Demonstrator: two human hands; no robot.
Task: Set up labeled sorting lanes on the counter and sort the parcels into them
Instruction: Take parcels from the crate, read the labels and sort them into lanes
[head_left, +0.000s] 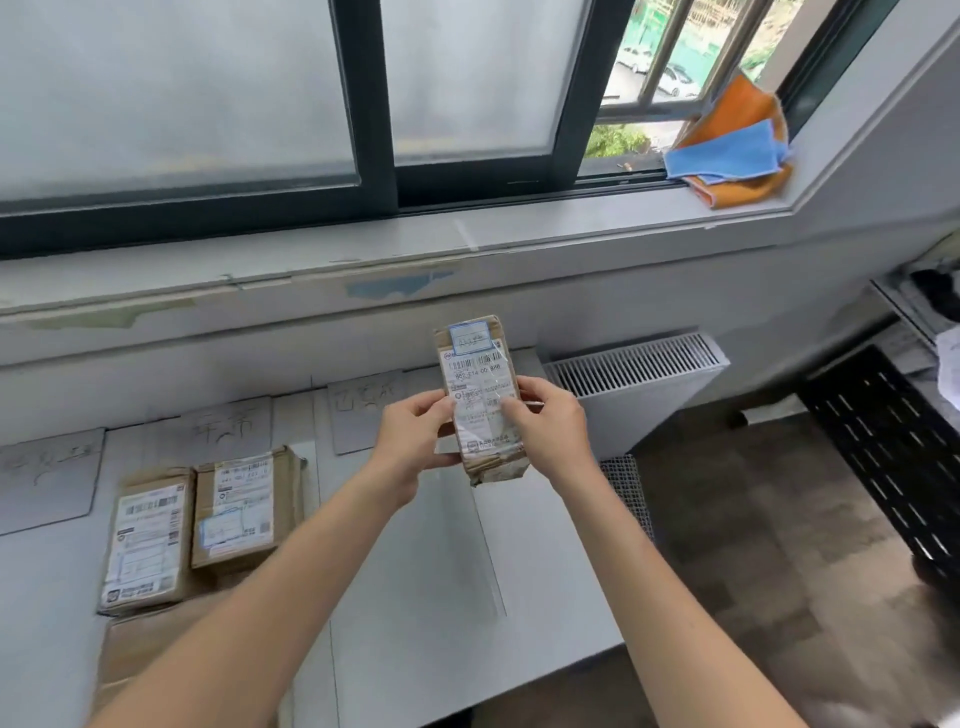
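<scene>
i record: left hand (413, 436) and right hand (548, 423) each grip a side of one small parcel (475, 358), held upright above the counter (545, 571); two more parcels (150, 535) lie flat at left.

1. I held a parcel (480, 400) upright over the counter (415, 597), with its label facing me.
2. My left hand (410, 431) pinched its left edge, and my right hand (545, 421) pinched its right edge.
3. A long parcel (145, 540) and a wide parcel (244, 509) lay touching, side by side, on the counter's left part.
4. A left card (49, 478), a middle card (226, 423) and a right card (366, 410) lay along the counter's back. I could not read the handwriting on them.
5. A blue cloth (727, 156) lay on an orange cloth (748, 104) on the sill (519, 228).
</scene>
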